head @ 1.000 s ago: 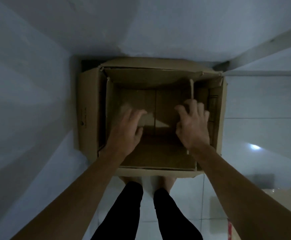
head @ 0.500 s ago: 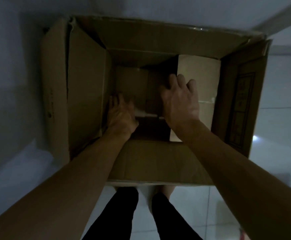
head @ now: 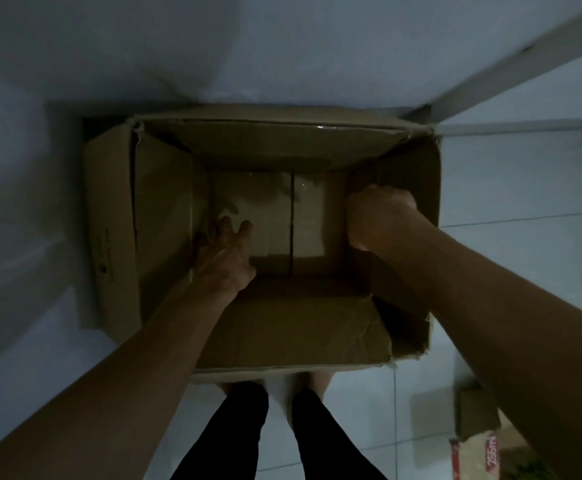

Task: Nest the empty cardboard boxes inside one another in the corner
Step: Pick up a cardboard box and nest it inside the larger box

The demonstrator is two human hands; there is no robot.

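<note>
Reaching down into the big cardboard box (head: 109,237) in the corner, I have my left hand (head: 225,261) spread open and flat against the inner box's (head: 268,216) left wall, while my right hand (head: 379,216) is curled shut over its right flap. The nesting looks nearly done to me — one box sits inside the other, only its flaps need tucking. More cardboard (head: 476,414) waits on the floor (head: 490,188) at right — possibly next.

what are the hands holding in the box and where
The right hand grips the inner box's right flap at its top edge; the left hand lies open, holding nothing.
</note>
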